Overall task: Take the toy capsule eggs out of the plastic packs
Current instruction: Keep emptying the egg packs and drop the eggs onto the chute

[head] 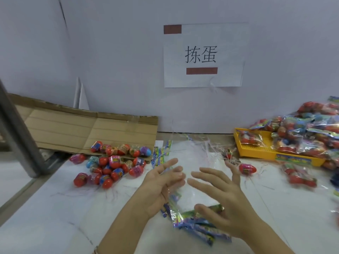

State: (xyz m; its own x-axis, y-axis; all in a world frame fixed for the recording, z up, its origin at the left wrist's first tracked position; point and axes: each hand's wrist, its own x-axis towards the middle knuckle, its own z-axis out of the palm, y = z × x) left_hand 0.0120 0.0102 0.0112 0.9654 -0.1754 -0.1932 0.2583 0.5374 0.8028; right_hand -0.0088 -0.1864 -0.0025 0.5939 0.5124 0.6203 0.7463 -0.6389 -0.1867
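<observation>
**Hands open over empty packs**

Fingers spread, left hand (161, 186) and right hand (222, 198) grip nothing, above empty clear plastic packs with colourful header strips (198, 226). Left of left hand, heaped red, pink and blue toy capsule eggs (110, 165); single pink capsule egg (247, 168) just beyond right fingertips

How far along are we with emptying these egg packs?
Done: a pile of loose eggs lies on the left, one more egg on the right, and emptied packs lie under the wrists. In hand: a clear pack, seemingly empty, between the left hand and right hand, fingers spread. Still to do: many full packs on and around the yellow tray.
</observation>
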